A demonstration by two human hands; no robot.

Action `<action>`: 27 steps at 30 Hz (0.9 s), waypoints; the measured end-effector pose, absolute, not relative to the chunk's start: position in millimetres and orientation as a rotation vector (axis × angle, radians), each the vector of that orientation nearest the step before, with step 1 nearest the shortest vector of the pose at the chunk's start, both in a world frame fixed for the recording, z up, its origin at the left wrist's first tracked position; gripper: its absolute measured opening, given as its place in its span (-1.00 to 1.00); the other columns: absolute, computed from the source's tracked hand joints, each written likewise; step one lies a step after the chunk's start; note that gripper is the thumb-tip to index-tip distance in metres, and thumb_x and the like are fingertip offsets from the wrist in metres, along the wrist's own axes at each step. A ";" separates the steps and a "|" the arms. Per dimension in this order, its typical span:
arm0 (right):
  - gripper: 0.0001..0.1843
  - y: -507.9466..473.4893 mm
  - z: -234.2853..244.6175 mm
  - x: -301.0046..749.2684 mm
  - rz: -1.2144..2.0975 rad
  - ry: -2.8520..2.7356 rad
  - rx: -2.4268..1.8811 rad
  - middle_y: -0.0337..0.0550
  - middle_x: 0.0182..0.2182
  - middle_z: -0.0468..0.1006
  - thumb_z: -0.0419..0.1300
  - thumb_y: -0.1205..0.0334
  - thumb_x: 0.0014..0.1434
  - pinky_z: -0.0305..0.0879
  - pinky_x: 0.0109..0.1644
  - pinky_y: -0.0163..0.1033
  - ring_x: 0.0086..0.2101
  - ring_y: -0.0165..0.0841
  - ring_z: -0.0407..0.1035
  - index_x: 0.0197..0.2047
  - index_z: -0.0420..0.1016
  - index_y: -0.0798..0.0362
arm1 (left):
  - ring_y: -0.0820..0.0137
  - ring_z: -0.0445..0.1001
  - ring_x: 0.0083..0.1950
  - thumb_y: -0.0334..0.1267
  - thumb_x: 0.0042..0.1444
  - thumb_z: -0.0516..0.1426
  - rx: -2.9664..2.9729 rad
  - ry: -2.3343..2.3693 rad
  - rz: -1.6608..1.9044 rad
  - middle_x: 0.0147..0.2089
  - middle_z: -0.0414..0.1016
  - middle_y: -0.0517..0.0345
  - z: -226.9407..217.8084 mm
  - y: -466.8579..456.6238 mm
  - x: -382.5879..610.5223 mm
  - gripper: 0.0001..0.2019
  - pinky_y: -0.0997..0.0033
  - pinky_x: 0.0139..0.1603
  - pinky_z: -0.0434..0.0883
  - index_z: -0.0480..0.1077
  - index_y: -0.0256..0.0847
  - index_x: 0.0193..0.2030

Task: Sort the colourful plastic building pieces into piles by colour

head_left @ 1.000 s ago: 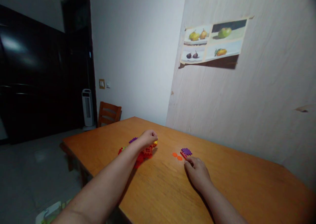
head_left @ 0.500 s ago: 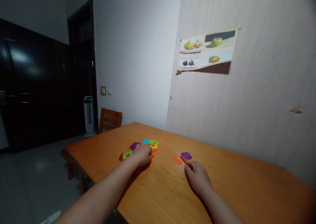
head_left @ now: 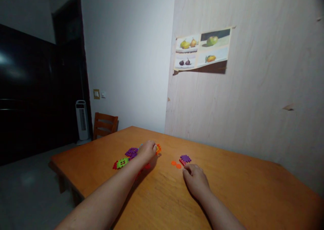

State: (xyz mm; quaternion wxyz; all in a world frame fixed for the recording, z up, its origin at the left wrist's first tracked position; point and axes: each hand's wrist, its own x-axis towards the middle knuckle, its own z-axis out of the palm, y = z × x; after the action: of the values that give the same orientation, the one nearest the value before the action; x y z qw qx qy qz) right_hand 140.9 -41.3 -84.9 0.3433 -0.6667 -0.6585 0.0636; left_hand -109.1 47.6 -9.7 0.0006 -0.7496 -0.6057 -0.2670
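Observation:
My left hand (head_left: 148,151) is over a loose group of toothed plastic building pieces, its fingers closed on an orange-and-yellow toothed piece (head_left: 158,149) that pokes out past the fingertips. Beside that wrist are purple toothed pieces (head_left: 131,152) and a green window piece (head_left: 123,162) with red at its left end. The forearm and hand hide part of the group. On the right, my right hand (head_left: 196,180) rests low on the table, fingers curled around the near end of a narrow red piece (head_left: 182,162). A purple toothed piece (head_left: 185,158) lies just beyond it.
Two joined flat orange discs (head_left: 176,164) lie left of the red piece. The wooden table (head_left: 243,182) reaches back to the wall. A wooden chair (head_left: 105,123) and a white tower heater (head_left: 82,120) stand behind its left side.
My left hand has risen slightly from the group, with the orange-and-yellow piece at its fingertips. The right hand keeps its place by the red piece. The whole view has shifted left.

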 end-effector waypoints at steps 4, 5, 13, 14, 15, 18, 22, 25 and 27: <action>-0.73 -42.3 -83.4 140.2 0.177 -1.710 -1.727 -0.07 -0.14 0.63 0.09 0.22 0.24 0.24 0.10 -0.21 -0.05 -0.21 0.45 -0.16 0.63 -0.01 | 0.34 0.47 -0.32 -0.30 0.18 0.10 -2.557 -2.012 -1.252 -0.43 0.49 0.12 -20.3 66.5 -80.3 -0.80 0.41 -0.26 0.32 0.41 -0.22 -0.47; -0.73 -42.6 -83.0 140.1 0.179 -1.708 -1.725 -0.07 -0.14 0.64 0.09 0.21 0.24 0.24 0.10 -0.20 -0.06 -0.21 0.45 -0.16 0.63 -0.01 | 0.36 0.46 -0.34 -0.29 0.18 0.10 -2.621 -2.012 -1.354 -0.44 0.48 0.14 -21.9 70.0 -74.9 -0.79 0.43 -0.28 0.33 0.40 -0.22 -0.48; -0.74 -43.8 -82.9 140.8 0.199 -1.704 -1.712 -0.08 -0.14 0.64 0.09 0.21 0.23 0.25 0.07 -0.22 -0.07 -0.21 0.45 -0.19 0.62 -0.02 | 0.31 0.55 0.03 -0.34 0.19 0.04 -2.293 -2.052 -1.582 -0.02 0.62 -0.01 -21.5 90.3 -98.7 -0.75 0.37 0.03 0.41 0.51 -0.21 -0.08; -0.74 -43.9 -83.3 141.0 0.199 -1.699 -1.712 -0.09 -0.13 0.64 0.09 0.20 0.23 0.25 0.08 -0.21 -0.07 -0.21 0.45 -0.19 0.62 -0.02 | 0.28 0.53 0.09 -0.35 0.20 0.03 -2.239 -2.103 -1.482 0.05 0.60 -0.04 -20.8 90.0 -106.0 -0.71 0.34 0.09 0.39 0.50 -0.20 -0.01; -0.74 -44.0 -83.8 141.2 0.199 -1.695 -1.711 -0.09 -0.13 0.63 0.09 0.20 0.23 0.25 0.08 -0.21 -0.06 -0.21 0.45 -0.18 0.63 -0.02 | 0.25 0.51 0.16 -0.35 0.19 0.03 -2.206 -2.143 -1.361 0.13 0.57 -0.05 -20.0 88.7 -112.4 -0.66 0.31 0.14 0.37 0.49 -0.19 0.06; -0.72 -43.9 -85.3 142.3 0.205 -1.688 -1.713 -0.09 -0.12 0.63 0.09 0.19 0.23 0.25 0.09 -0.20 -0.06 -0.21 0.45 -0.16 0.63 -0.03 | 0.11 0.42 0.28 -0.31 0.15 0.07 -2.150 -2.203 -0.995 0.27 0.48 -0.08 -18.3 80.8 -122.8 -0.56 0.16 0.23 0.31 0.44 -0.13 0.18; -0.72 -43.8 -85.9 144.5 0.213 -1.696 -1.710 -0.10 -0.13 0.64 0.08 0.18 0.23 0.27 0.07 -0.21 -0.08 -0.22 0.46 -0.18 0.63 -0.03 | -0.03 0.38 0.29 -0.28 0.13 0.09 -2.203 -2.161 -0.685 0.24 0.49 -0.15 -20.2 71.6 -119.6 -0.57 -0.19 0.33 0.14 0.47 -0.12 0.16; -0.72 -44.5 -84.9 145.2 0.220 -1.690 -1.711 -0.09 -0.13 0.64 0.08 0.17 0.24 0.28 0.07 -0.20 -0.08 -0.22 0.47 -0.18 0.64 -0.03 | -0.05 0.40 0.26 -0.31 0.11 0.10 -2.243 -2.156 -0.552 0.14 0.56 -0.18 -23.3 69.3 -116.3 -0.66 -0.40 0.34 -0.02 0.53 -0.12 0.02; -0.72 -45.1 -84.0 145.1 0.222 -1.685 -1.720 -0.09 -0.14 0.64 0.08 0.16 0.24 0.28 0.08 -0.20 -0.08 -0.22 0.47 -0.18 0.64 -0.03 | -0.06 0.41 0.23 -0.31 0.10 0.11 -2.239 -2.172 -0.520 0.09 0.58 -0.18 -24.6 68.7 -116.2 -0.71 -0.43 0.34 -0.06 0.55 -0.11 -0.07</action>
State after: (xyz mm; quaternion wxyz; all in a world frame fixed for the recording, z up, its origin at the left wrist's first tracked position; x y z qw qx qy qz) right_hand 145.1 -45.1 -84.0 0.3539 -0.6651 -0.6519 0.0860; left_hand -116.2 68.7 -24.6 -0.0106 -0.7079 -0.6868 -0.1644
